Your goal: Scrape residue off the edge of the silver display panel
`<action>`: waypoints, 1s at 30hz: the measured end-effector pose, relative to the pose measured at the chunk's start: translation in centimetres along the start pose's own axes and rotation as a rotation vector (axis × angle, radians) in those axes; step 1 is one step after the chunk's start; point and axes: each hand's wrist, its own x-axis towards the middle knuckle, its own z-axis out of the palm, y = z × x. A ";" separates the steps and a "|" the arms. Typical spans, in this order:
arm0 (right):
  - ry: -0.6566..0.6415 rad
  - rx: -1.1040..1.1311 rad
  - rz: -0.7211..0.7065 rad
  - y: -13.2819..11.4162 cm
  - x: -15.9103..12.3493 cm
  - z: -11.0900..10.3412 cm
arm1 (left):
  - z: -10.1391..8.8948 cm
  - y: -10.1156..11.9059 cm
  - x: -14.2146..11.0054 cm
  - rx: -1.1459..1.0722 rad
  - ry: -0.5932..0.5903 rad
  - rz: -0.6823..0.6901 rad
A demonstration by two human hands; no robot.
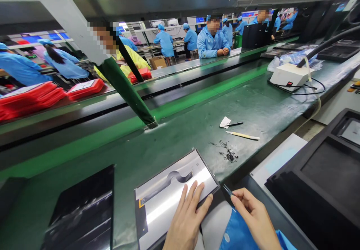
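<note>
A silver-backed display panel (168, 201) with a dark rim lies on the green bench at the near edge. A dark flex cable (165, 187) curves across its back, with an orange end at the left. My left hand (189, 214) rests on the panel's right part, fingers stretched out. Just off the panel's right corner, my right hand (250, 208) pinches a pair of dark tweezers (228, 190), points toward that corner. Beyond the panel is a small heap of black shreds (230, 154). Past it lie a pale thin tool (243, 135) and a black stick with white tape (234, 124).
A glossy black panel (84, 208) lies at the left. Black foam trays (317, 175) stand at the right, below the bench edge. A white box with a black hose (291, 75) sits farther right. A green post (129, 92) rises from the bench; co-workers sit beyond.
</note>
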 end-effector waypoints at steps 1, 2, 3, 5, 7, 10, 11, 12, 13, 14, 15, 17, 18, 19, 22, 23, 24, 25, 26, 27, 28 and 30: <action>0.008 -0.001 0.000 0.0 0.0 0.0 | 0.0 0.0 0.0 -0.012 0.005 0.003; 0.010 -0.001 -0.001 0.0 -0.1 0.0 | 0.0 -0.1 0.0 -0.024 0.013 0.006; 0.012 0.000 -0.002 0.0 -0.2 0.0 | 0.1 -0.1 -0.1 -0.034 0.023 0.010; 0.012 0.006 -0.006 0.1 -0.3 0.1 | 0.2 -0.1 -0.1 -0.042 0.037 0.013; 0.012 0.016 -0.007 0.3 -0.3 0.1 | 0.3 -0.1 -0.1 -0.039 0.042 0.016; 0.018 0.028 -0.010 0.6 -0.3 0.1 | 0.3 -0.1 0.1 -0.034 0.048 0.027; 0.020 0.031 -0.013 0.7 -0.2 0.0 | 0.2 -0.1 0.1 -0.032 0.056 0.030; 0.021 0.033 -0.018 0.8 -0.2 0.0 | 0.1 -0.1 0.2 -0.030 0.063 0.032; 0.019 0.035 -0.020 0.8 -0.2 0.0 | 0.1 0.0 0.3 -0.026 0.069 0.032; 0.015 0.038 -0.020 0.8 -0.2 -0.1 | 0.0 0.0 0.3 -0.022 0.073 0.032; 0.011 0.041 -0.016 0.8 -0.2 -0.1 | -0.1 0.0 0.3 -0.017 0.069 0.029; 0.004 0.044 0.000 0.7 -0.2 -0.1 | -0.1 -0.1 0.3 -0.007 0.046 0.028; 0.003 0.043 0.009 0.6 -0.2 -0.1 | -0.1 -0.1 0.3 -0.002 0.038 0.028; 0.001 0.041 0.015 0.5 -0.2 -0.1 | -0.1 -0.1 0.2 0.002 0.031 0.027; -0.004 0.035 0.016 0.3 -0.2 -0.1 | -0.1 -0.1 0.1 -0.002 0.023 0.027; -0.007 0.036 0.012 0.3 -0.2 -0.1 | -0.1 -0.1 0.0 -0.014 0.021 0.024; -0.009 0.037 0.009 0.3 -0.2 -0.1 | -0.2 0.0 0.0 -0.031 0.019 0.020; -0.009 0.038 0.007 0.4 -0.3 -0.1 | -0.3 0.0 0.0 -0.049 0.015 0.015; -0.007 0.038 0.006 0.5 -0.3 -0.1 | -0.4 0.0 0.0 -0.063 0.012 0.008; -0.005 0.038 0.008 0.6 -0.4 -0.1 | -0.5 -0.1 0.0 -0.069 0.009 0.003; -0.002 0.039 0.011 0.7 -0.4 -0.1 | -0.6 -0.1 0.1 -0.066 0.007 0.004; -0.001 0.045 0.021 0.9 -0.5 0.0 | -0.7 -0.1 0.3 -0.038 0.014 0.030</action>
